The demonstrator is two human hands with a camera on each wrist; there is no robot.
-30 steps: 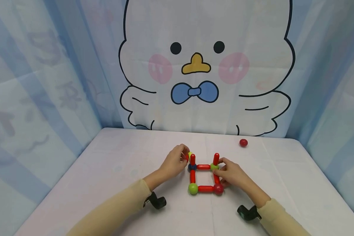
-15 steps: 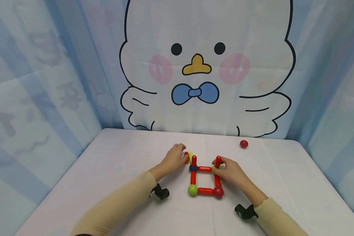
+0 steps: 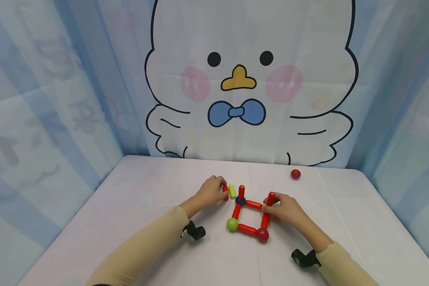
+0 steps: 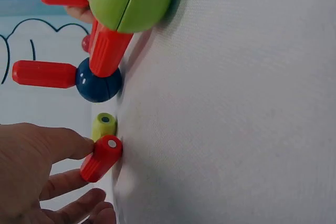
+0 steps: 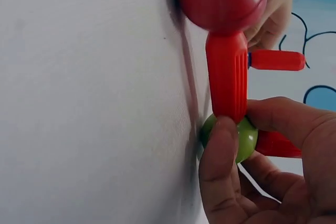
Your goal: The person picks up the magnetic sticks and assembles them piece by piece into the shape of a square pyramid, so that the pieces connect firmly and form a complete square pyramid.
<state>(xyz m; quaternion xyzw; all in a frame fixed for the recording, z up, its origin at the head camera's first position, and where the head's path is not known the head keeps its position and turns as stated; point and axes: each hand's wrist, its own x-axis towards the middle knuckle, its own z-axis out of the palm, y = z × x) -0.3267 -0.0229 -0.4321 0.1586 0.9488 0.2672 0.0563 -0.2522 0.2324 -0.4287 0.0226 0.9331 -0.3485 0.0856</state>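
Note:
A square of red magnetic rods and balls lies on the table, with a dark blue ball (image 3: 240, 201), a green ball (image 3: 232, 225) and a red ball (image 3: 262, 234) at three corners. Red rods (image 3: 241, 191) stand upright from the two back corners. My right hand (image 3: 287, 208) grips the back right corner, its fingers round another green ball (image 5: 249, 139) there. Left of the square, my left hand (image 3: 210, 192) pinches a loose red magnetic rod (image 4: 103, 158) between thumb and finger. A yellow-green rod (image 3: 232, 191) lies between that rod and the blue ball.
A loose red ball (image 3: 295, 174) sits near the back edge of the white-covered table (image 3: 157, 178). Behind the table hangs a printed curtain (image 3: 236, 139), with more cloth on both sides. Each wrist carries a small black camera (image 3: 194, 231).
The square has turned clockwise under my right hand, its back right corner shifting right and nearer. Its blue corner now stands farther from the yellow-green rod. My left hand's fingers have closed round the red rod.

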